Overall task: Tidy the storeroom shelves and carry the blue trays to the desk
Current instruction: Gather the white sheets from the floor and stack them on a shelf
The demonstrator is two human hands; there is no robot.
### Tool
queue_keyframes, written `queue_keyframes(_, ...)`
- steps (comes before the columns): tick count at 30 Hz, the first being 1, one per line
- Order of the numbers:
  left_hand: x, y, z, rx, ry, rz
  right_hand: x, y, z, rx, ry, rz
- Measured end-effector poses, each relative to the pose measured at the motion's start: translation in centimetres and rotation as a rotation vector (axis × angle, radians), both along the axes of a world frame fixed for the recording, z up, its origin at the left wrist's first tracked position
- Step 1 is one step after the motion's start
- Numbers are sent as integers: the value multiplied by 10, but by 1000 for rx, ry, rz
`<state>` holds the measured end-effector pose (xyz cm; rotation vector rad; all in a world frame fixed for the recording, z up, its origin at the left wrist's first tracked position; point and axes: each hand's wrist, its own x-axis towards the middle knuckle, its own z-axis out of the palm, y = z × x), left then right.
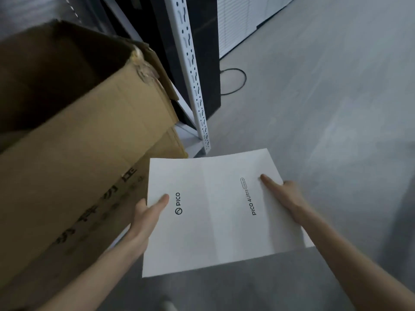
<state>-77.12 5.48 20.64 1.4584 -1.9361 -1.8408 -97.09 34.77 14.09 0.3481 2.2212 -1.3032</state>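
While the head camera is looking down beside the white perforated metal shelf upright (190, 70), the person is holding a flat white printed PICO box (215, 212) over the grey floor. The left hand (150, 209) and right hand (283, 194) are each clamping an opposite edge, thumbs on top. No blue trays are showing. The box's left edge is risking catching the open brown cardboard carton (78, 142) alongside, which could jolt it loose.

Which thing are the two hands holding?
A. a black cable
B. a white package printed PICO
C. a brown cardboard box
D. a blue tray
B: the left hand and the right hand grip opposite edges of the white package, thumbs on top near the PICO lettering, while the cardboard box sits unheld to the left.
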Motion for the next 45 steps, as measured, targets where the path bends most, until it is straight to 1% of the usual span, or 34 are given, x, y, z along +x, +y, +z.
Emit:
queue_keyframes(3, 40, 11, 100, 19, -40, -4, 50, 17, 100, 67, -30, -2)
queue_keyframes(9, 142, 29, 305, 23, -56, 16, 161, 45, 318, 87, -45, -28)
queue_keyframes(13, 212, 36, 403, 42, -66, 97, 206, 40, 417, 7, -15, 56)
queue_keyframes(16, 275, 43, 457, 52, -38, 261, 231, 17, 472, -60, 30, 220)
queue_keyframes(20, 373, 57, 520, 47, 2, 472, 275, -32, 544, -116, 71, 502)
queue_keyframes(25, 509, 67, 581, -34, 43, 737, 367, -103, 622, -312, 153, 772)
queue_keyframes(29, 622, 69, 620, -108, 33, 924, 463, -159, 668, -359, 126, 958)
queue_keyframes(34, 779, 73, 652, -139, 95, 1060, 616, -224, 707, -407, 82, 1123)
queue_keyframes(37, 874, 62, 670, -168, 138, 1084, 708, -257, 723, -453, 64, 1178)
queue_keyframes(40, 952, 39, 699, -191, 163, 1069, 782, -289, 752, -483, 74, 1223)
queue_keyframes(42, 990, 15, 724, -207, 227, 1045, 819, -311, 778, -486, 105, 1242)
queue_keyframes(45, 1027, -30, 765, -268, 302, 991, 857, -347, 819, -544, 168, 1213)
